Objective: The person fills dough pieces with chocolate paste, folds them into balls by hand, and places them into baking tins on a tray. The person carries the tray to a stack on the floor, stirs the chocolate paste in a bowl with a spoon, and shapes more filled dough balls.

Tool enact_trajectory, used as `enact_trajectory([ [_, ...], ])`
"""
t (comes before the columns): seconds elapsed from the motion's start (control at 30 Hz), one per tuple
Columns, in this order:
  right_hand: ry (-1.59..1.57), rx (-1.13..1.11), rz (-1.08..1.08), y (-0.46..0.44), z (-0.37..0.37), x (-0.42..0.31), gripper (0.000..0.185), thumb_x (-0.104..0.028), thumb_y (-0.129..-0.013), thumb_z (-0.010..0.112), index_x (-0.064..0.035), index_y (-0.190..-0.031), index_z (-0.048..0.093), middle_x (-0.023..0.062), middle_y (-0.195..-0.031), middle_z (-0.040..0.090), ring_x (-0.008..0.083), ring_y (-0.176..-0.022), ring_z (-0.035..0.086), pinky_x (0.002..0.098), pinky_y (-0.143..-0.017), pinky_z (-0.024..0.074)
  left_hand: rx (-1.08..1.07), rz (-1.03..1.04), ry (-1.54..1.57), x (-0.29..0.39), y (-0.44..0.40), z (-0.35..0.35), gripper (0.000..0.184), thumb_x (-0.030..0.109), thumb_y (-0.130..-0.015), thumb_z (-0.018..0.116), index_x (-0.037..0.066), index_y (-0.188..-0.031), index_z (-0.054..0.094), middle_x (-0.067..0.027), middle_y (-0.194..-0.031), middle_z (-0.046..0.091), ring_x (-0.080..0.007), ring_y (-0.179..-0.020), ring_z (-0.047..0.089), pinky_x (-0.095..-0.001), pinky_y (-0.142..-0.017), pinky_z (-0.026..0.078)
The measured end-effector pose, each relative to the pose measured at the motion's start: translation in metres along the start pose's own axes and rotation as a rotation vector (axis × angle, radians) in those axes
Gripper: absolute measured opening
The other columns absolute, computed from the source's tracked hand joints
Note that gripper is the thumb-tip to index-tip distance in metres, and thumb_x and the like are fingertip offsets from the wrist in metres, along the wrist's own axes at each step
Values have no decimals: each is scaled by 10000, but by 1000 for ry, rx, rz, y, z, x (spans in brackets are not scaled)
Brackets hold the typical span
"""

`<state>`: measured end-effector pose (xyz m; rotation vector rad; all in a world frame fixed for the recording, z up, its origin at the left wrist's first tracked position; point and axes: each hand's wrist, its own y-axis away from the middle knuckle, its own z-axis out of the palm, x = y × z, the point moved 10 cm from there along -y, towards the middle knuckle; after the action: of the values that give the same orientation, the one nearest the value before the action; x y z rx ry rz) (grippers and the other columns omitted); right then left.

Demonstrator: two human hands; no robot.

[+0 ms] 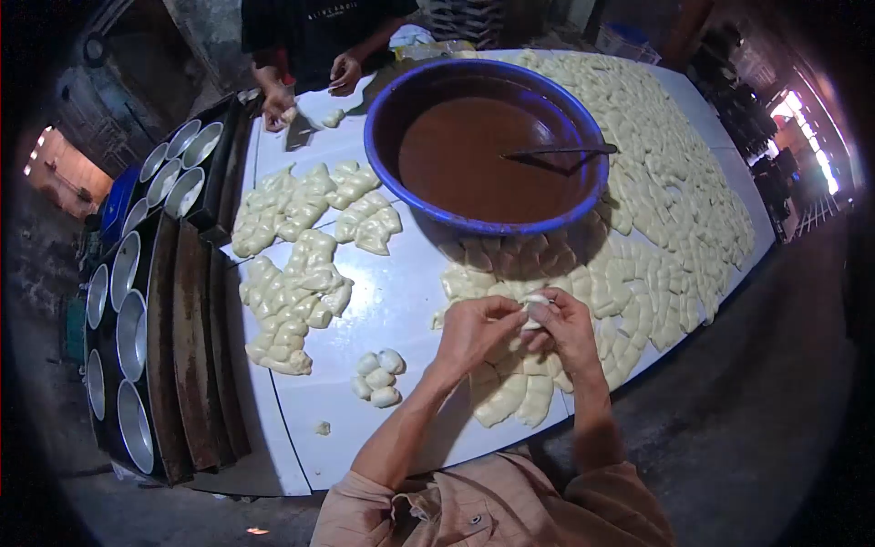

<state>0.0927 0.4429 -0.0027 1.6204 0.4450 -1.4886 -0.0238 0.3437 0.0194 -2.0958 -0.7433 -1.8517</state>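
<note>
Between my two hands is a small piece of pale dough (pixel 532 321), held above the table's near side. My left hand (pixel 478 332) pinches it from the left with its fingertips. On the other side my right hand (pixel 567 328) has its thumb and fingers closed around it. Beneath the hands lies a spread of flattened dough pieces (pixel 512 394), set edge to edge. Left of my left forearm sits a small cluster of rounded, filled-looking dough rolls (pixel 378 377). A large blue basin (pixel 488 225) of brown filling (pixel 465 150) stands just beyond my hands, with a dark-handled utensil (pixel 561 150) in it.
More dough pieces (pixel 296 292) lie on the white table (pixel 401 301) at left, and a wide spread (pixel 674 182) covers the right side. Metal tins (pixel 132 335) in dark trays stand along the left edge. Across the table, another person's hands (pixel 344 73) work beside some dough.
</note>
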Motion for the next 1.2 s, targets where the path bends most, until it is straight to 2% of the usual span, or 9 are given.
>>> enact_trajectory([
  [0.1,501,199,-262,2,-2,-22,180,-157,-891,705,-30,-1017,688,38,-975,679,103,-840,623,231,-747,516,55,8,53,-11,8,-5,325,234,-874,727,-13,-1083,701,-103,-850,740,-105,-756,666,-274,-690,533],
  [0.2,330,201,-525,7,5,-44,157,-116,-867,725,-19,-973,662,34,-933,656,114,-861,603,247,-773,502,64,-14,203,-22,15,-6,495,207,-910,688,-6,-1331,535,-154,-1040,719,-173,-897,685,-291,-779,540],
  [0.4,-198,37,-400,9,42,-42,333,41,-825,700,-24,-1114,548,31,-950,622,104,-904,591,235,-788,504,466,693,-37,65,40,-24,743,365,-890,705,-37,-1432,397,-248,-1302,578,-344,-1060,650,-372,-886,517],
  [0.57,-639,-189,-219,8,86,-63,137,-92,-911,670,-58,-1016,590,24,-944,623,87,-847,602,232,-756,508,294,692,412,42,20,-7,851,381,-872,741,-11,-1490,306,-170,-1416,483,-234,-1322,474,-307,-1008,444],
  [0.7,-423,-177,-270,-31,87,-92,143,-179,-961,628,-47,-1006,601,8,-884,623,73,-783,585,235,-713,491,300,367,656,24,5,-15,980,244,-864,766,93,-1555,87,-132,-1333,490,-231,-1209,542,-321,-938,507],
  [0.8,28,-36,-508,-83,66,-148,117,-163,-973,595,-48,-992,603,17,-874,616,80,-779,588,232,-674,485,250,153,720,-11,9,-13,816,78,-928,666,84,-1550,138,-182,-1370,504,-154,-1037,639,-238,-801,541],
  [0.9,532,-147,-309,-148,63,-145,152,-186,-950,591,-34,-949,606,12,-794,609,78,-735,560,256,-625,459,178,25,652,-33,19,-30,531,122,-971,601,38,-1443,372,-209,-1291,551,-192,-1015,649,-323,-828,576],
  [1.03,1284,-340,-293,-179,84,-115,298,-280,-857,609,-34,-1019,656,176,-1005,696,362,-985,656,426,-850,499,216,-72,479,-36,29,-56,433,216,-972,623,-16,-1323,520,-160,-1169,644,-186,-1032,640,-316,-892,543],
  [1.2,894,-471,-249,-170,89,-111,248,-270,-905,626,-29,-960,642,119,-860,683,247,-786,673,348,-686,515,184,-55,409,-46,28,-58,407,208,-970,625,-38,-1285,549,-152,-1160,648,-185,-1016,644,-306,-894,542],
])
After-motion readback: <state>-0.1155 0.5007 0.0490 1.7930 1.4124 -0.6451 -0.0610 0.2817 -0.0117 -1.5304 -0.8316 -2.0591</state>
